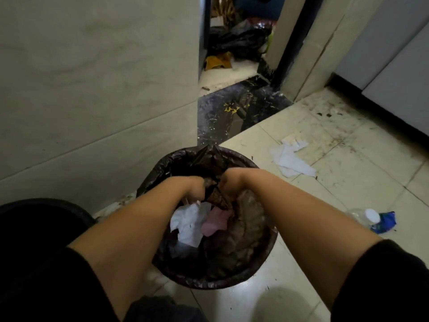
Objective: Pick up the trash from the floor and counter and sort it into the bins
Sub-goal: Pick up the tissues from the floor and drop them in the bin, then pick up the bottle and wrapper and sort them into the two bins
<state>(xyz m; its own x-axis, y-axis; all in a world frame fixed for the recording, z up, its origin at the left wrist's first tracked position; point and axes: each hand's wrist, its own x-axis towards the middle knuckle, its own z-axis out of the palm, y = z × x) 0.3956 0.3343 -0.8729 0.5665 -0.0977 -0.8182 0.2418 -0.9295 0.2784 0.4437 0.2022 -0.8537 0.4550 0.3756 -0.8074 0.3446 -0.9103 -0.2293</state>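
A round bin (pixel 262 273) lined with a dark plastic bag (pixel 197 159) stands on the floor below me. White paper (pixel 188 223) and pink paper (pixel 217 221) lie inside it. My left hand (pixel 196 185) and my right hand (pixel 228 182) are both inside the bin's mouth, fingers curled down and mostly hidden, each gripping dark bag plastic near the middle. White tissue (pixel 290 160) lies on the tiles to the right of the bin. A clear plastic bottle with a white cap (pixel 371 216) and a blue wrapper (pixel 384 223) lie further right.
A second dark bin (pixel 44 212) sits at the lower left against the tiled wall. Beyond a dark threshold strip (pixel 236 110), a doorway holds black bags (pixel 239 40) and yellow scraps (pixel 218 61). White cabinets (pixel 394 73) line the right side; the floor there is dirty.
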